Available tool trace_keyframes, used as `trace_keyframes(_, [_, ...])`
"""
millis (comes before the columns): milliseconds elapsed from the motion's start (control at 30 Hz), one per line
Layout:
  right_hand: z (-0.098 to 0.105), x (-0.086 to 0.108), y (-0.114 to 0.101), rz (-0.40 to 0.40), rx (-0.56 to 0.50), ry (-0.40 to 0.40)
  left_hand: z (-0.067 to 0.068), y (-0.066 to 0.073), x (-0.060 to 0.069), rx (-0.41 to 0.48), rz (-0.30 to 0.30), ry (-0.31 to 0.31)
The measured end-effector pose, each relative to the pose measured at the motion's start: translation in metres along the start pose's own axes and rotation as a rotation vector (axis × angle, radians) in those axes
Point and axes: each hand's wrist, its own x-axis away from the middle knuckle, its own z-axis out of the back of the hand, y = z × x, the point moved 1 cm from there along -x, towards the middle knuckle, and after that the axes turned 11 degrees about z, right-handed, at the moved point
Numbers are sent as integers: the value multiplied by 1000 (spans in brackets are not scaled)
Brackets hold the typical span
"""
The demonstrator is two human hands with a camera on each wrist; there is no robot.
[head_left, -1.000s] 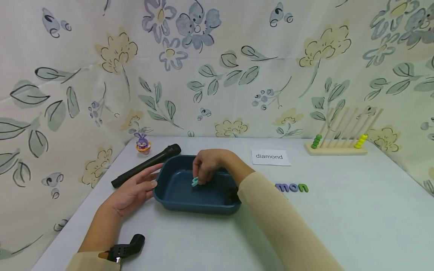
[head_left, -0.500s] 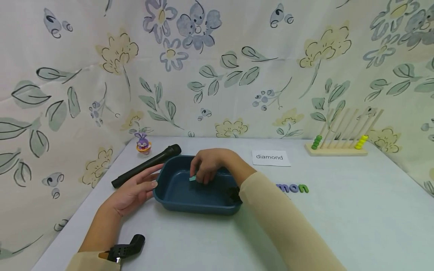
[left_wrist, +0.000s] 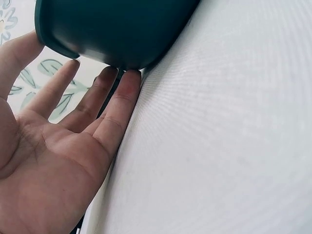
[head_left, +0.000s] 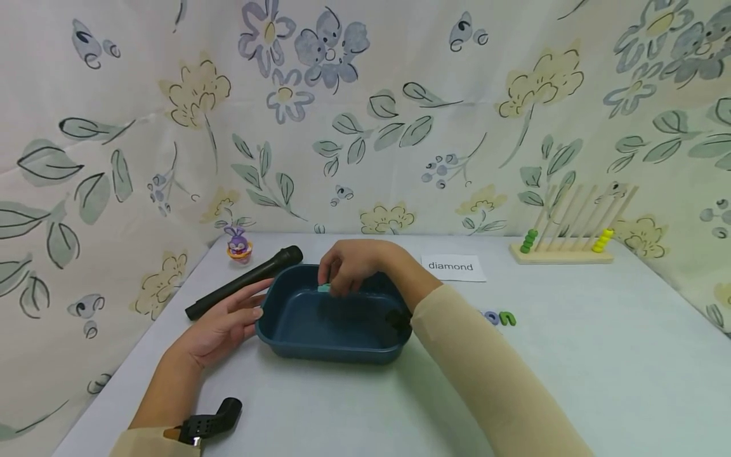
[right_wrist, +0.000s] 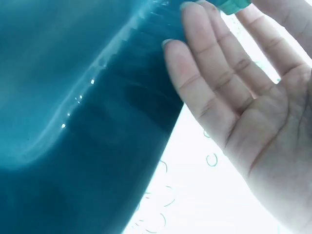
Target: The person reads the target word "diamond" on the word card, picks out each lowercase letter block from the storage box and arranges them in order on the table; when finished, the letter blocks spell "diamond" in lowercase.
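Observation:
A dark blue plastic basin (head_left: 325, 330) stands on the white table. My left hand (head_left: 223, 330) touches its left side with extended fingers; the left wrist view shows fingertips (left_wrist: 129, 80) against the outer wall and the palm facing the camera. Over the basin's back part, my right hand (head_left: 355, 263) pinches a small teal letter (head_left: 324, 288), mostly covered by the fingers. In the right wrist view the teal letter (right_wrist: 233, 5) shows only at the top edge, between fingertips and thumb. Which letter it is, I cannot tell.
A black microphone (head_left: 245, 282) lies behind my left hand, near a purple rabbit toy (head_left: 238, 246). A card reading "diamond" (head_left: 454, 267) lies at the back. Letters "o" (head_left: 492, 318) and "n" (head_left: 507, 318) show beyond my right sleeve. A wooden bead rack (head_left: 562, 254) stands back right.
My right hand has risen slightly toward the basin's back, with the teal letter in its fingers. My right sleeve now covers more of the letters on the table. The left hand stays put.

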Motion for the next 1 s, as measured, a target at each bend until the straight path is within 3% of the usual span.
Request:
trace_keyframes(333, [8, 15, -15, 35, 55, 88, 0, -1, -1, 5, -12, -5])
trace_keyframes(833, [9, 32, -15, 88, -93, 111, 1, -2, 0, -5, -8, 0])
trace_keyframes(1000, [9, 37, -14, 66, -136, 125, 1, -1, -1, -11, -10, 0])
